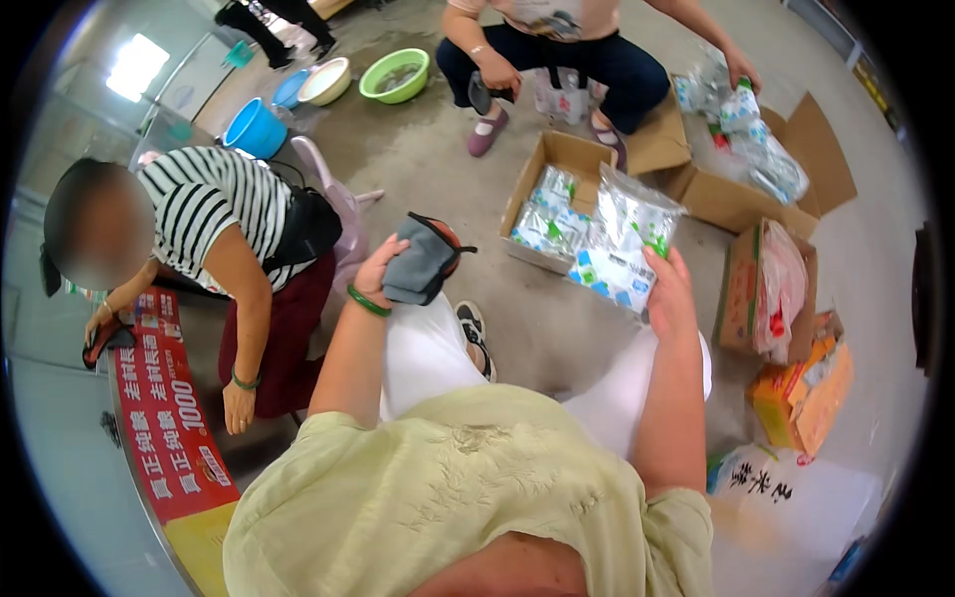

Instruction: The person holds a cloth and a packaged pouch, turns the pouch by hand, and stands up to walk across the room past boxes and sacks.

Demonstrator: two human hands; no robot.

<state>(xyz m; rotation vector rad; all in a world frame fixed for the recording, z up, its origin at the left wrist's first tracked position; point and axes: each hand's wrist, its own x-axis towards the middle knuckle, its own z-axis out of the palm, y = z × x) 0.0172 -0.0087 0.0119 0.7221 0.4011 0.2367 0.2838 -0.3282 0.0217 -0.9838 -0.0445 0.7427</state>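
Observation:
My left hand (380,271) is closed around a grey cloth item with orange lining (420,261), held above my white trouser leg. On the other side, my right hand (671,289) grips the edge of a clear and white plastic packet (627,234) with blue and green print. The packet hangs over the near right side of an open cardboard box (514,209), which holds similar packets (550,214). My right thumb lies on the packet's face.
A seated person in stripes (214,199) leans over a red-printed table (159,398) at left. Another person (557,50) squats ahead, reaching into a larger box (711,204). Basins (257,129) stand at the back left, more boxes (738,289) at right.

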